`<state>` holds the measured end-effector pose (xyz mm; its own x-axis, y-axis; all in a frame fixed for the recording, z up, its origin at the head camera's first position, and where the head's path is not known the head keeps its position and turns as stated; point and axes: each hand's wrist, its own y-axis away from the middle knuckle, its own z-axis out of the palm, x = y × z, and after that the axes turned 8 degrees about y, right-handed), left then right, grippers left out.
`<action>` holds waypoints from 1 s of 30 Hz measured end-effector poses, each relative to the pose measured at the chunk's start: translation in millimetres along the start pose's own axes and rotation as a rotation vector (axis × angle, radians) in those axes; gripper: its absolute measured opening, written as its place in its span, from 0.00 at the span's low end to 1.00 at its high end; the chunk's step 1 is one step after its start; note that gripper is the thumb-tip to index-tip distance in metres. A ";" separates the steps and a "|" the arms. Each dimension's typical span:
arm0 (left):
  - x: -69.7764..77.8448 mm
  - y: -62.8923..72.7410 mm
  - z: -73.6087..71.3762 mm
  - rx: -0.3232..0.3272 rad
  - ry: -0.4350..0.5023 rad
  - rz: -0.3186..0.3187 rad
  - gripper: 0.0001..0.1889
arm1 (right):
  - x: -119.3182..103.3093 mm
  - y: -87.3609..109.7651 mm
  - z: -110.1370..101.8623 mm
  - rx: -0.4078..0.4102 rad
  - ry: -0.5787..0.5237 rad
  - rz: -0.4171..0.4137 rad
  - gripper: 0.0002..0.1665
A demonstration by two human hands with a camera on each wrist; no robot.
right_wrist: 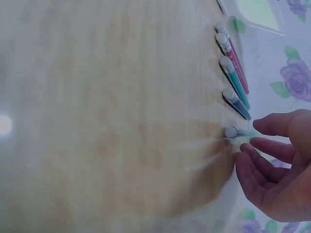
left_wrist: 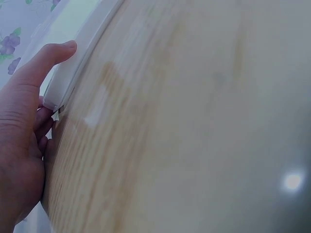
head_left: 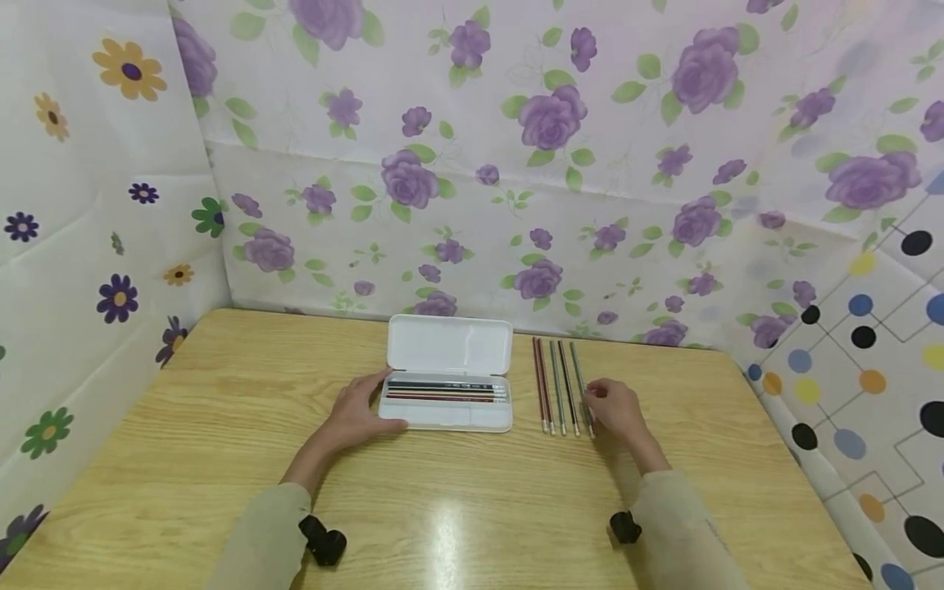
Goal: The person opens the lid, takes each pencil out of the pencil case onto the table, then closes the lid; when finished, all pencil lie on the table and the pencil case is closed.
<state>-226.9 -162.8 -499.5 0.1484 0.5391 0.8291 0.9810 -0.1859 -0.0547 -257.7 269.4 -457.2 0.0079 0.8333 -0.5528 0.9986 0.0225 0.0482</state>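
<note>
A white pencil case lies with its lid tipped open toward the back. Several dark and red pencils lie side by side in its rear compartment, eraser ends to the right. My left hand grips the case's left end, thumb along the front rim and fingers round the back corner. To the right of the case, my right hand has thumb and index finger on either side of a green pencil, pinching it near its eraser end. That pencil is the rightmost in a row on the table.
Left of it in the row lie a black pencil, another green pencil and two red pencils, erasers toward me. The wooden table meets a floral cloth at the back. Patterned sheets hang at both sides.
</note>
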 end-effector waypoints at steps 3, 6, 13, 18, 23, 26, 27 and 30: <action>0.9 -0.4 0.3 0.000 0.002 0.001 0.52 | -4.7 -5.4 -7.7 0.019 0.033 -0.043 0.20; 1.2 -0.3 0.2 0.000 0.007 0.000 0.52 | -13.1 -11.4 -14.0 0.025 0.053 -0.107 0.20; 2.1 1.2 -0.9 -0.005 0.009 0.007 0.52 | -43.4 -19.0 -8.3 -0.024 0.107 -0.318 0.18; 1.7 0.9 -0.9 -0.002 0.006 0.012 0.52 | -70.6 -16.0 8.2 -0.088 0.144 -0.435 0.16; 1.2 0.7 -1.0 -0.005 -0.005 0.015 0.52 | -94.0 -17.6 30.0 -0.133 0.135 -0.528 0.15; 1.0 1.2 -1.1 -0.005 -0.003 0.014 0.52 | -107.3 -19.8 43.2 -0.166 0.112 -0.559 0.15; 0.9 1.3 -1.1 -0.005 -0.001 0.016 0.52 | -112.2 -20.0 47.0 -0.177 0.110 -0.562 0.15; 0.7 1.3 -1.0 -0.002 0.005 0.019 0.52 | -123.3 -22.2 58.8 -0.211 0.107 -0.557 0.16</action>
<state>-225.6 -163.5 -498.5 0.1664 0.5315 0.8306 0.9778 -0.1979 -0.0693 -277.8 133.7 -439.1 -0.5292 0.7156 -0.4560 0.8191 0.5711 -0.0542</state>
